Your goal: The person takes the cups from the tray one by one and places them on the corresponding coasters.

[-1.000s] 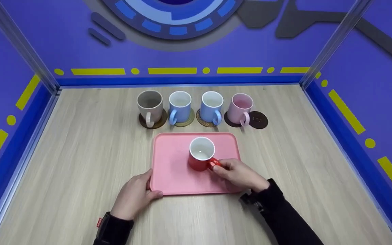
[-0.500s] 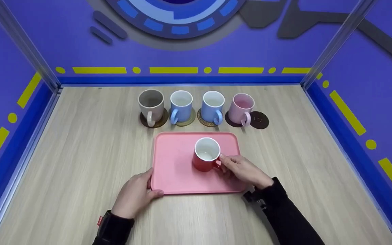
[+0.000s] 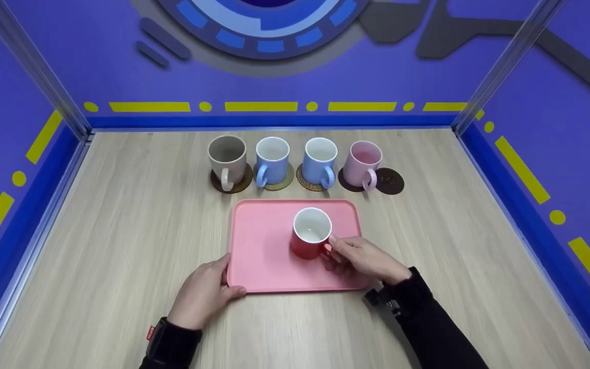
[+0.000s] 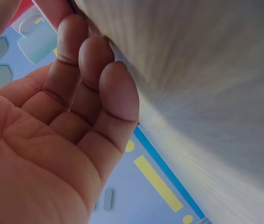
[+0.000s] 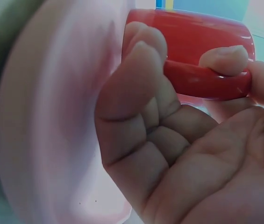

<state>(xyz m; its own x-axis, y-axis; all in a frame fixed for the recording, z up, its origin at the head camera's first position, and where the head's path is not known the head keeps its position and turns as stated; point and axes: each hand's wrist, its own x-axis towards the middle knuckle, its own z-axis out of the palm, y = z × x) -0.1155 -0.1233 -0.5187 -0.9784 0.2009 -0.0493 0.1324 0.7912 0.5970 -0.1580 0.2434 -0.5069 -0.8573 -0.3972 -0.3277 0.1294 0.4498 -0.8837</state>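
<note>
A red mug [image 3: 307,248] with a white inside stands upright on the pink tray [image 3: 261,266], right of its middle. My right hand [image 3: 369,259] holds the mug by its handle. In the right wrist view the thumb presses the red handle [image 5: 188,81] and the fingers curl by it. My left hand [image 3: 200,294] grips the tray's front left corner, index finger along the left edge and thumb at the front edge. In the left wrist view, curled fingers [image 4: 117,88] of that hand reach the tray's edge, low by the table.
Behind the tray stands a row of mugs on coasters: a beige mug [image 3: 227,159], a blue mug [image 3: 273,166], another blue mug [image 3: 319,166] and a pink mug [image 3: 361,166]. A bare dark coaster [image 3: 390,181] lies at the row's right end. Blue walls [image 3: 274,84] enclose the table.
The red mug has shifted slightly right on the tray, and its handle has turned with my right hand, mostly in the first half second. My left hand keeps its place at the tray corner.
</note>
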